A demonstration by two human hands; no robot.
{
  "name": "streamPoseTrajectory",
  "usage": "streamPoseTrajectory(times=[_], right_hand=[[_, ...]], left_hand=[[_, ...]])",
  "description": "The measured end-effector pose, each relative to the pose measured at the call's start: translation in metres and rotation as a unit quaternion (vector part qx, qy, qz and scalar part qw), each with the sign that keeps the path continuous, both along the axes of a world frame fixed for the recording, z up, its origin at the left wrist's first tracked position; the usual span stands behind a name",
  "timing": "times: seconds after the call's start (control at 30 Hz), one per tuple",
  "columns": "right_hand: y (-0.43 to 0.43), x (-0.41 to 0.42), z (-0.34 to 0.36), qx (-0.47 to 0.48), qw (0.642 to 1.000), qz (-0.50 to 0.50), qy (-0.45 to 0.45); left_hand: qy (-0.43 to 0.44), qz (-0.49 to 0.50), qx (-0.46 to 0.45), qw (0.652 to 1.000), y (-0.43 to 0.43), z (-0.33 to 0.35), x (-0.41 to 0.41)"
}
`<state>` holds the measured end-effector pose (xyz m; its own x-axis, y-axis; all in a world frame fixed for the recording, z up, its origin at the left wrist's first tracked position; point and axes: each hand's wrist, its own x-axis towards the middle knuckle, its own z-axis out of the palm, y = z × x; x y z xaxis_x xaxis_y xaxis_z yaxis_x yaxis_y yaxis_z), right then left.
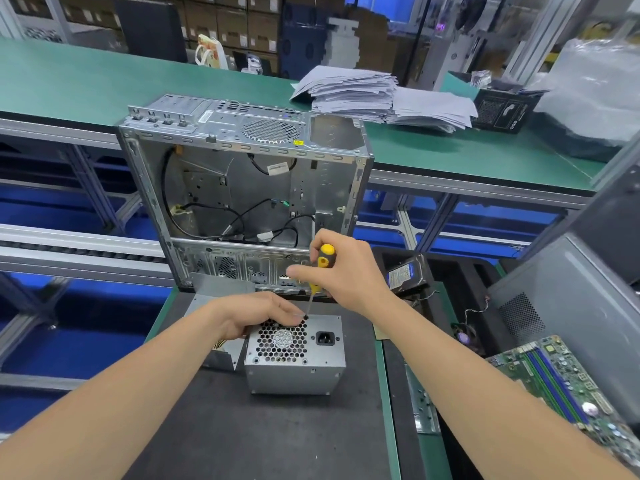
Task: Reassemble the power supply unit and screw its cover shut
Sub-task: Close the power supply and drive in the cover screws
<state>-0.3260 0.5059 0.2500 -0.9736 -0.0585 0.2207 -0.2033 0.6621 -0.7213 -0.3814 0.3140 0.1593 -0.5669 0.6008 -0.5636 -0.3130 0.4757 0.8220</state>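
I note R hand (343, 271) grasping screwdriver (323, 259); shaft runs down-left from grip to far corner of PSU (294, 372). L hand (252, 317) rests nearer tip; pinching or flat, can't tell.

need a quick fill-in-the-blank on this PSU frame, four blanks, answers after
The right hand grips the screwdriver, whose handle is black and ___. The left hand rests on ___ of the power supply unit. On its upward face, the power socket sits to the ___ of the fan grille. The computer case stands ___ the unit.

Missing words: yellow; top; right; behind
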Motion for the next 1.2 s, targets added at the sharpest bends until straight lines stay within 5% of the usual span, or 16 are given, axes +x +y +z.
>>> streamPoseTrajectory(times=[0.23, 0.67, 0.9, 1.03, 1.2], right_hand=[[0.016, 0.002, 0.011, -0.049, 0.971, 0.226, -0.057], [-0.003, -0.003, 0.002, 0.090, 0.994, -0.056, 0.020], [0.019, 0.001, 0.011, -0.076, 0.966, 0.235, -0.082], [0.017, 0.000, 0.010, -0.089, 0.985, 0.130, -0.073], [0.005, 0.001, 0.004, 0.021, 1.000, 0.002, -0.020]], left_hand=[[0.003, -0.036, 0.025, 0.999, 0.002, 0.006, 0.006], [-0.019, 0.014, 0.008, 1.000, -0.001, 0.006, 0.007], [-0.027, 0.006, 0.028, 0.999, -0.003, 0.005, 0.008], [-0.017, -0.001, 0.019, 1.000, -0.001, 0.007, 0.009], [-0.008, -0.007, 0.008, 1.000, -0.002, 0.004, 0.006]])
